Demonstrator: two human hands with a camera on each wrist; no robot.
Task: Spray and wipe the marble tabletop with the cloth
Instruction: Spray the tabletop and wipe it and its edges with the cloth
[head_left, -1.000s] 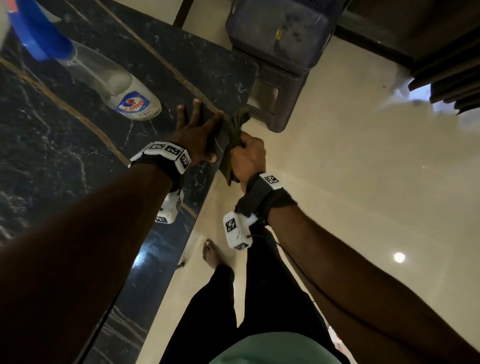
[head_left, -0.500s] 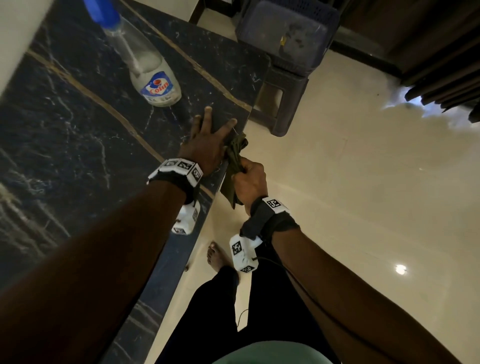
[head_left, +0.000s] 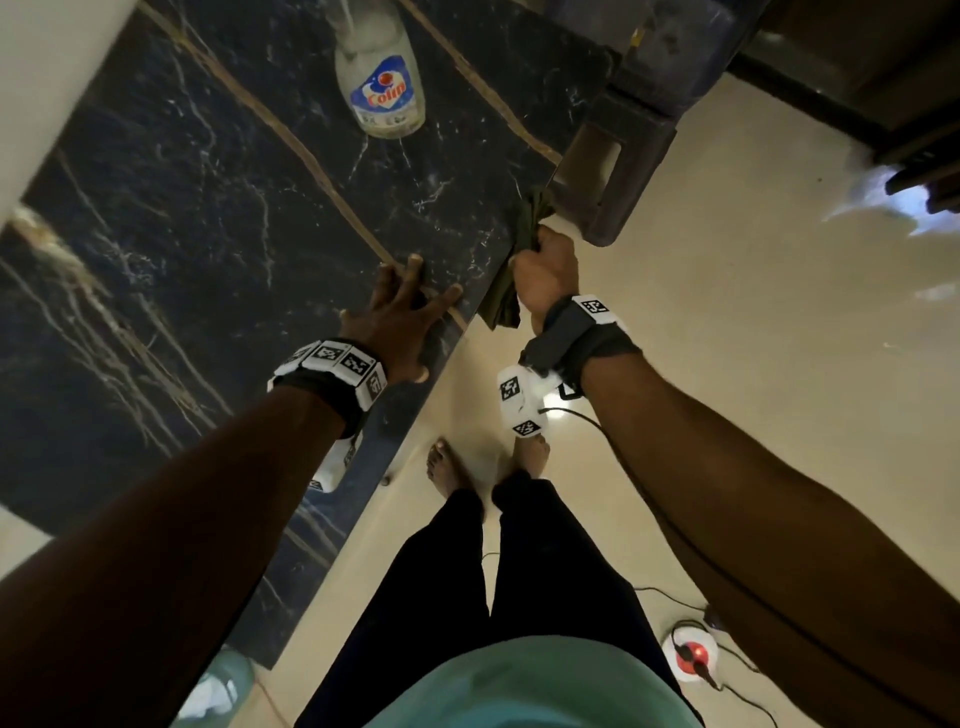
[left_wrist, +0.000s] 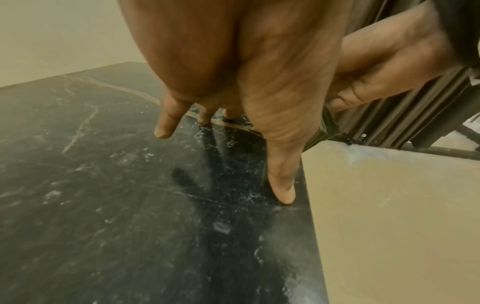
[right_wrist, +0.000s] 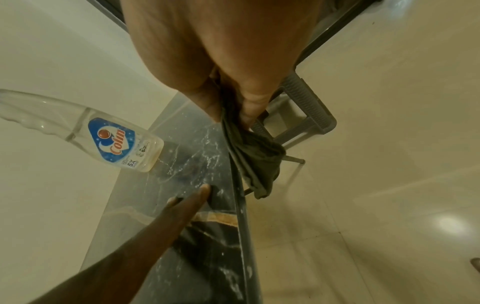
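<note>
The dark marble bench (head_left: 208, 218) had pale veins and gold lines. The left hand (head_left: 400, 317) lay flat on it, fingers spread wide. The right hand (head_left: 545, 270) had a tight grip on the green cloth (head_left: 511, 275) at the bench's edge. The spray bottle (head_left: 382, 88) stood farther back. The floor (head_left: 753, 322) was shiny cream tile, with a plastic stool (head_left: 618, 171) nearby.

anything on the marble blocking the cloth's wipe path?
Yes: left hand lies flat on the tabletop beside the cloth gripped by the right hand; spray bottle stands farther in.
</note>
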